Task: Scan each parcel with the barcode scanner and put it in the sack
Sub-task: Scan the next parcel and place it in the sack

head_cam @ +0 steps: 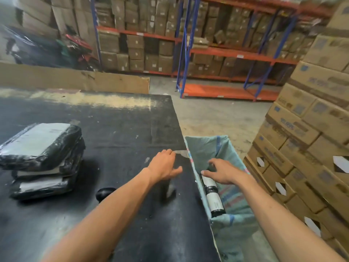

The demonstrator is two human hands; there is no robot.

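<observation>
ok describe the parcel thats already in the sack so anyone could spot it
Start at the black table; the green sack hangs open at its right edge. Inside lies the parcel, just below the right hand: a black-wrapped roll with white labels, unlike the flat parcels stacked on the table.

Parcels [40,159] left on table [122,129] — sack [232,205] right.

The single head view looks forward and down from close above the table [113,129], toward racks [207,53] well beyond.
</observation>
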